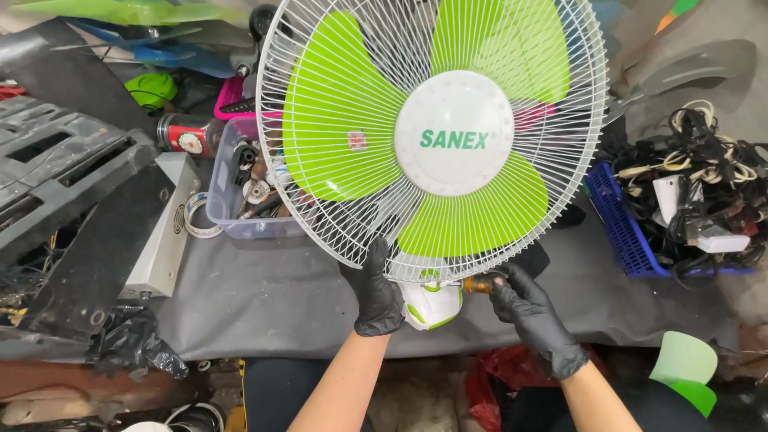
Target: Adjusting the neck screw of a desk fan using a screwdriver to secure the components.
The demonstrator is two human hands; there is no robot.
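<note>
Left hand point(376, 292) grips fan guard point(320, 200); right hand point(532, 316) apparently holds screwdriver point(480, 283)

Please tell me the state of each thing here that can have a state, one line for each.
Fan: upright, front grille on, blades not blurred.
Left hand: gloved, gripping the grille's lower rim.
Right hand: gloved, holding a screwdriver.
Screwdriver: tip at the bottom of the grille.
Blue basket: full of cables.
Clear box: open, holding small parts.

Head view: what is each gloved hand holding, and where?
Left hand grips the white wire fan grille at its lower rim; right hand holds an amber-handled screwdriver by its handle.
</note>
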